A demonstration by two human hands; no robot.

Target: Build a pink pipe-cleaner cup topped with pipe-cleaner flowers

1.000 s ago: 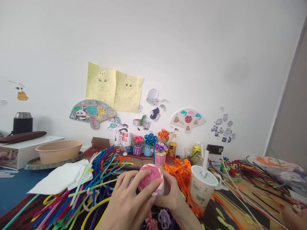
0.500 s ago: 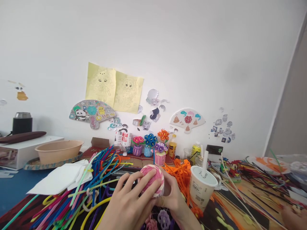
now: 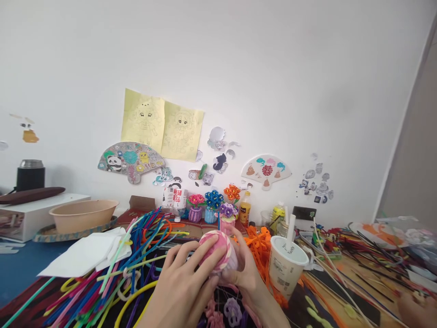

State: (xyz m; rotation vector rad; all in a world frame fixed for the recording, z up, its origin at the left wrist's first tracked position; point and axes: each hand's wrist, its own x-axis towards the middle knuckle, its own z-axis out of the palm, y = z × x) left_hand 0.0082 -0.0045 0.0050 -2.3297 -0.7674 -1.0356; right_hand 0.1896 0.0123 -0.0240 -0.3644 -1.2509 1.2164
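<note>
Both my hands hold a small pot (image 3: 218, 253) coiled from pink and white pipe cleaners, low in the middle of the view. My left hand (image 3: 182, 284) wraps its fingers over the pot's left side and top. My right hand (image 3: 244, 271) cups the pot from the right and behind. A loose pile of coloured pipe cleaners (image 3: 126, 269) lies just left of my hands. Small purple and pink pipe-cleaner flowers (image 3: 232, 310) lie on the table under my wrists.
A lidded paper cup with a straw (image 3: 286, 266) stands right of my hands, beside orange pipe cleaners (image 3: 261, 246). Finished flower pots (image 3: 213, 207) and bottles line the wall. White paper (image 3: 87, 253) and a tan bowl (image 3: 83, 214) sit left. Another person's hand (image 3: 414, 310) shows at bottom right.
The pot has been turned and tilted in my hands, its spiral end now facing more upward. My fingers have shifted round it. The view has drifted slightly.
</note>
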